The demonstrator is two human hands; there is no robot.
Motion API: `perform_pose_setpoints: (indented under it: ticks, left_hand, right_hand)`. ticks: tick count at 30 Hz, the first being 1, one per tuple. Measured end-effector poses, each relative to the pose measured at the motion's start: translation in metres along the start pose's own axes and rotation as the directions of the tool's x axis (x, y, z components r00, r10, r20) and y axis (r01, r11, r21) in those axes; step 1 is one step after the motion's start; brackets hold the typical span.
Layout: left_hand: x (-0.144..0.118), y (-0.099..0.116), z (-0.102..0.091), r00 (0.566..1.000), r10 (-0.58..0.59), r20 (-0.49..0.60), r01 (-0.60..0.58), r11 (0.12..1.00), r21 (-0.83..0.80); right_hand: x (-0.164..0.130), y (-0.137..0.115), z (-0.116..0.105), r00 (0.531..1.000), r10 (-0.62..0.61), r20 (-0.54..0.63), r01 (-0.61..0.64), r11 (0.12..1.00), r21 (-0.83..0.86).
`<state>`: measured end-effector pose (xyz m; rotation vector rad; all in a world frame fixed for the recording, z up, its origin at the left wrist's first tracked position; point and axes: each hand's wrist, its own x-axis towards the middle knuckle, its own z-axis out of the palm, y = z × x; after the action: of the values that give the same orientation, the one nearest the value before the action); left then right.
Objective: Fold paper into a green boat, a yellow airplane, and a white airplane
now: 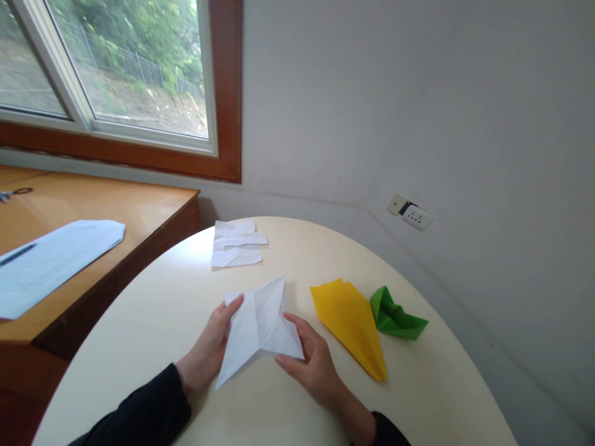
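Observation:
A white sheet of paper (260, 325), creased and folded into a four-pointed shape, is held between my two hands above the round table. My left hand (211, 341) grips its left side, with the thumb on top and the fingers hidden underneath. At the right side, my right hand (313, 359) has the paper's edge between the thumb and fingers. To the right of that hand lies a folded yellow paper (351, 322), shaped like a paper plane. A green paper boat (397, 316) sits just beyond it, against its right edge.
Several white paper strips (237, 243) lie at the far side of the round table (162, 291). On the left, a wooden desk (153, 201) carries printed sheets (69, 260), a pen (17, 254) and scissors (18, 192). A wall socket (417, 216) is at the right.

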<state>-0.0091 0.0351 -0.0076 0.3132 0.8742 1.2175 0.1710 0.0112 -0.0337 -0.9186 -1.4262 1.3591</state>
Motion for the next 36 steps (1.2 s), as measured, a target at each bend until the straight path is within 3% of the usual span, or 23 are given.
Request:
perform_pose_setpoints:
  ticks: [7,16,27,36]
  left_hand:
    - [0.008,-0.001,-0.003,0.997,0.037,0.071,-0.03,0.996,-0.089]
    - [0.0,0.006,0.004,0.974,-0.161,0.162,0.19,0.965,-0.182]
    - [0.004,0.004,0.0,0.987,-0.145,0.071,0.156,0.97,-0.188]
    - [0.012,0.014,-0.004,0.996,-0.093,0.015,0.094,0.969,-0.23]
  right_hand:
    - [0.003,0.004,0.002,0.994,0.05,-0.099,-0.051,0.999,-0.007]
    - [0.005,-0.005,0.001,0.996,-0.007,-0.086,0.008,1.0,0.009]
    - [0.012,0.003,-0.003,0.987,0.005,-0.161,0.019,0.988,0.152]
    - [0.014,0.005,-0.001,0.976,0.193,-0.097,-0.137,0.901,0.411]
